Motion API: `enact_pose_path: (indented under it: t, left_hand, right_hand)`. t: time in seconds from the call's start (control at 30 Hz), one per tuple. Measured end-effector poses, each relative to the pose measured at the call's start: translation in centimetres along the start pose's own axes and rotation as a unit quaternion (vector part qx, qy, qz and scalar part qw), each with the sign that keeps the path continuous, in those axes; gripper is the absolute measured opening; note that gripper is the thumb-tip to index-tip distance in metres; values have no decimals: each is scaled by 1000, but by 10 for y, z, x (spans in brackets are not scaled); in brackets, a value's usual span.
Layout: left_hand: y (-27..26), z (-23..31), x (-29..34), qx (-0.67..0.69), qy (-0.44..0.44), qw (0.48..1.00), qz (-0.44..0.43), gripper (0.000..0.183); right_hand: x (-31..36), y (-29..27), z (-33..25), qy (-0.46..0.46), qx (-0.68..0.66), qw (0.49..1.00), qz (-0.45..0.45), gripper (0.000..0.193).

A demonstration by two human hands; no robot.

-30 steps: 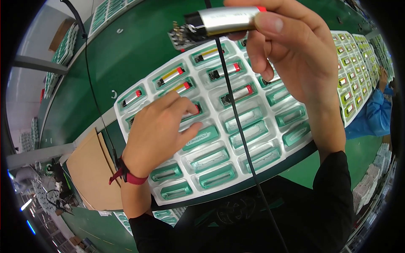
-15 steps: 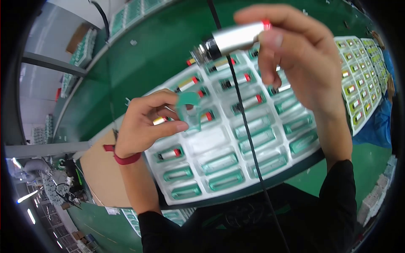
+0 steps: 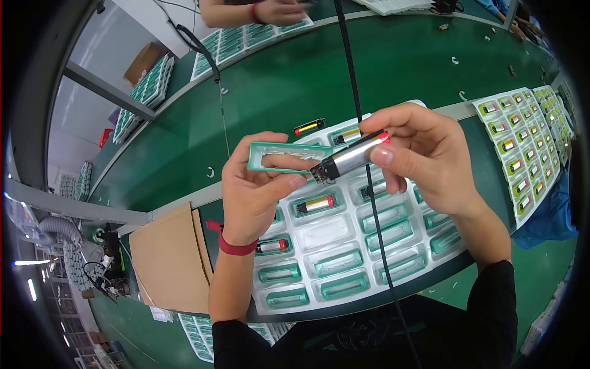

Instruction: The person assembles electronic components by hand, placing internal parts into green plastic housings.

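Nearest, a white tray (image 3: pixel 332 270) of green frames on the green table (image 3: pixel 295 80). Above it, left hand (image 3: pixel 255 190) pinching a green frame (image 3: pixel 276 157), right hand (image 3: pixel 424 157) gripping a silver cylinder (image 3: pixel 350 158) with its end at the frame's edge. Beyond, a loose cell (image 3: pixel 309 126); farther, another person's hand (image 3: pixel 279 11).

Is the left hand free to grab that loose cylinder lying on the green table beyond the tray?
Probably not: the left hand is holding a green frame, though the loose cylinder lies uncovered.
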State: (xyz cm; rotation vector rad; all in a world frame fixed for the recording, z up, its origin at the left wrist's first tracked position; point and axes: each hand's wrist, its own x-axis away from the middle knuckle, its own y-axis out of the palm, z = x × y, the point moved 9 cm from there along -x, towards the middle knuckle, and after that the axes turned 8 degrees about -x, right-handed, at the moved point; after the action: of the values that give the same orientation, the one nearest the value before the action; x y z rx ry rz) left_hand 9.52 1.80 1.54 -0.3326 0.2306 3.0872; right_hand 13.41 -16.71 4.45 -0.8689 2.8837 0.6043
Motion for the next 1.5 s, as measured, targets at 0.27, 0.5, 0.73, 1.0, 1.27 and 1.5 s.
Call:
enact_pose_path:
  t: [0.27, 0.5, 0.73, 1.0, 1.27, 1.5]
  left_hand:
    - [7, 4, 8, -129, 100, 986, 41, 47]
    - [31, 14, 11, -246, 150, 957, 30, 43]
    - [40, 8, 12, -193, 122, 974, -7, 39]
    - [36, -6, 13, -139, 73, 987, 29, 40]
    - [39, 1, 18, -178, 115, 976, 40, 39]
    - [44, 11, 23, -204, 142, 968, 1, 25]
  right_hand:
    - [6, 3, 6, -36, 31, 999, 22, 27]
    - [7, 8, 23, -10, 42, 998, 36, 27]
    - [5, 7, 30, 11, 141, 989, 37, 26]
    - [11, 21, -6, -237, 381, 892, 47, 28]
    - [8, 15, 2, -205, 361, 909, 47, 22]
    - [0, 5, 15, -79, 295, 950, 71, 20]
